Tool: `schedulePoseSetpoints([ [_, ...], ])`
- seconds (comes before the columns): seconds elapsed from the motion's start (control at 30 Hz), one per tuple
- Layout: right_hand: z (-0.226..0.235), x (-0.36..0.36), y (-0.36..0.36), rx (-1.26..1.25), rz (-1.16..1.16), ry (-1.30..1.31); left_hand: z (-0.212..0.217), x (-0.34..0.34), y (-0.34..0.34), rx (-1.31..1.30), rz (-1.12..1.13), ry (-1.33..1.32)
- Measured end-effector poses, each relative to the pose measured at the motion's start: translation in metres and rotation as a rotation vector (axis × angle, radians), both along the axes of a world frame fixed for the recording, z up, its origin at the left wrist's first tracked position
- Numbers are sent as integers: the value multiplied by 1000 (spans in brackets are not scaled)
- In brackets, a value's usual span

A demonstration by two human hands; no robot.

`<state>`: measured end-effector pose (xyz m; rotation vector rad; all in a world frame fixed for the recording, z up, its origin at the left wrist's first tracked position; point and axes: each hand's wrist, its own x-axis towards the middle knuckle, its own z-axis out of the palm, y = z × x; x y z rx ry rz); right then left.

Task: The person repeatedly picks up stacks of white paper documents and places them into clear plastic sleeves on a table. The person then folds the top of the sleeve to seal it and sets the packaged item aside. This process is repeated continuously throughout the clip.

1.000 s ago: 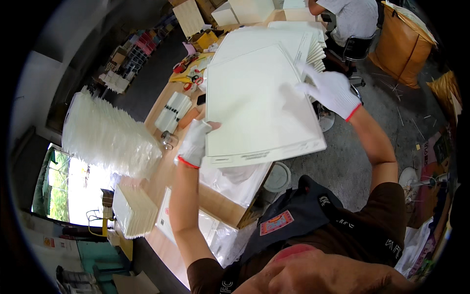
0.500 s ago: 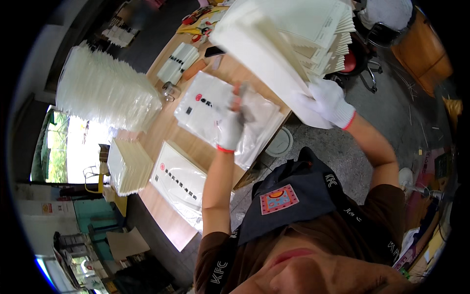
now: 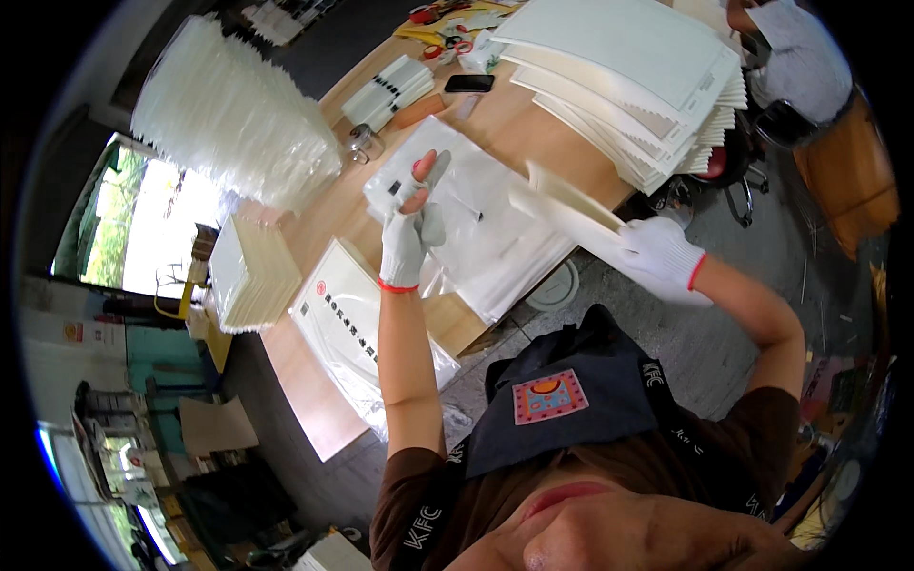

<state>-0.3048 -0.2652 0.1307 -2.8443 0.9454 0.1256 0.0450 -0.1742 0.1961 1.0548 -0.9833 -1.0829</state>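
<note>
My left hand (image 3: 411, 224) wears a white glove with bare fingertips. It hovers over a pile of clear plastic bags (image 3: 490, 233), fingers stretched and apart; whether they touch the top bag I cannot tell. Through the bags a small dark mark shows. My right hand (image 3: 662, 252), also gloved in white, grips a folded cream-white card folder (image 3: 566, 211) by its near end, the far end standing over the bags' right edge. A bagged white folder (image 3: 338, 309) with a red seal and dark print lies left of my left forearm.
At the back right rises a fanned stack of white folders (image 3: 619, 57). Tall plastic-wrapped stacks (image 3: 233, 124) and a smaller folder stack (image 3: 249, 276) stand left. A phone (image 3: 469, 84), glass jar (image 3: 363, 143) and scissors (image 3: 457, 43) lie across the wooden table (image 3: 305, 409). Someone sits beyond.
The folder in my right hand has come away from the big stack, down toward the bags. My left hand has risen with fingers spread, and the print on the bags beneath shows less.
</note>
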Motion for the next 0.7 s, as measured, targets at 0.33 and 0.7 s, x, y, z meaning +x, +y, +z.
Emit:
schedulePoseSetpoints([
  [0.33,8,66,17,-189,307,-593,5,16,18,-121,229,375],
  [0.7,21,177,21,-51,360,-105,19,-19,76,98,119,-1519],
])
